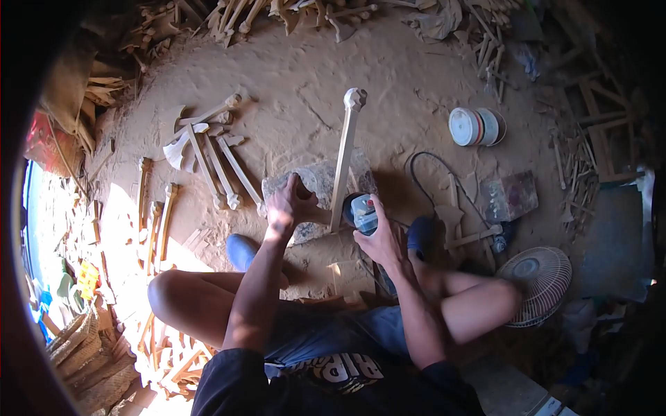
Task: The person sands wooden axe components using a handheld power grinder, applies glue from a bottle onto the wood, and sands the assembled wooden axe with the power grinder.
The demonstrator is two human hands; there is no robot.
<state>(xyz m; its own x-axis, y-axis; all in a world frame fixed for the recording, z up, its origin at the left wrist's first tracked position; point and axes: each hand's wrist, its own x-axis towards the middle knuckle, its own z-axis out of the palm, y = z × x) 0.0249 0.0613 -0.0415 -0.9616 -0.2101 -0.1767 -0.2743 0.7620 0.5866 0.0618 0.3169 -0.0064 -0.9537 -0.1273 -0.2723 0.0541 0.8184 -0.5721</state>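
My left hand [294, 204] is closed on the lower part of a long pale wooden piece [344, 149], which has a knobbed, carved end pointing away from me. My right hand [381, 240] grips a small power tool [364, 213] with a clear-grey top, a red spot and a dark round edge. The tool is right beside the lower end of the wooden piece, and I cannot tell whether they touch. Under both hands lies a worn, pale block [316, 179]. My left fingertips are partly hidden.
Several wooden pieces [215, 163] lie on the sandy ground at left. A white bucket [465, 127] lies at right, with a second block [510, 196] below it. A black cord [433, 156] loops right of the tool. A fan [534, 286] is beside my right knee.
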